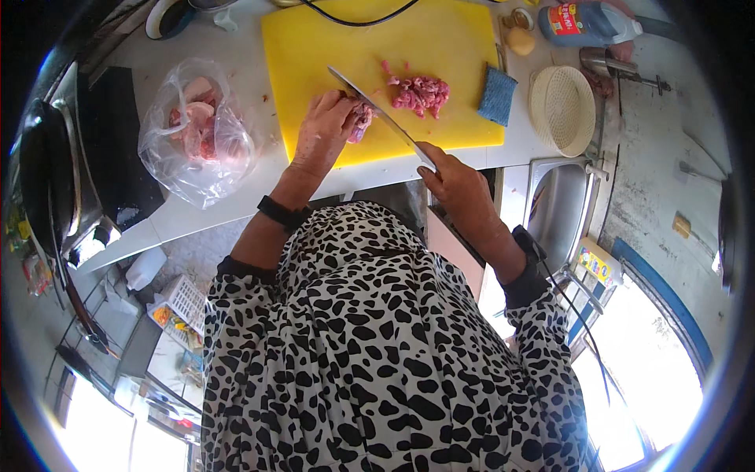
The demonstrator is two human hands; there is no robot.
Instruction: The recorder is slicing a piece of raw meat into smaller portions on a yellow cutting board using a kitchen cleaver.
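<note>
My right hand (454, 182) grips the handle of a long kitchen knife (391, 123), whose blade slants up and left over the yellow cutting board (314, 47). Against the blade's left side, my left hand (324, 130) is closed on a piece of raw meat (361, 124) near the board's front edge. My fingers partly cover that piece. Right of the blade lies a small heap of chopped raw meat (423, 95). On the counter to the left, a clear plastic bag (197, 141) contains more raw meat (197, 126).
A blue scouring pad (497, 96) rests on the board's right edge. Beyond it stand a cream woven basket (563, 111) and a large bottle with a red label (586, 23). A metal sink (557, 208) is at the right. A black cable (358, 19) crosses the board's far edge.
</note>
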